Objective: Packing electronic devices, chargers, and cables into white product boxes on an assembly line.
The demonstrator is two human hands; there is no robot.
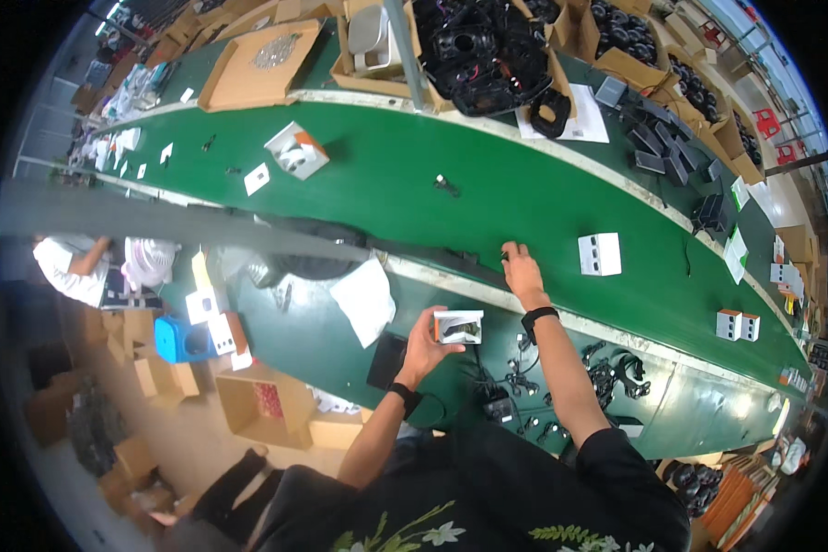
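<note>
My left hand [421, 348] is closed around a small white box [446, 317] with an orange edge. The box is open toward me, and something dark lies inside it. Over the near edge of the green belt [377, 152] reaches my right hand [523, 276]. Its fingers are bent together at a small dark thing [504, 257], too small to name. Below that hand, on the near bench, lie several black cables [520, 377] with plugs. A dark flat pad [388, 361] sits beside my left wrist.
An open white box [296, 152], a small cable [445, 185] and a white carton [600, 254] lie on the belt. Two more cartons [729, 324] stand farther right. Beyond the belt is a box of black parts [488, 55]. A grey post [156, 216] crosses the left side.
</note>
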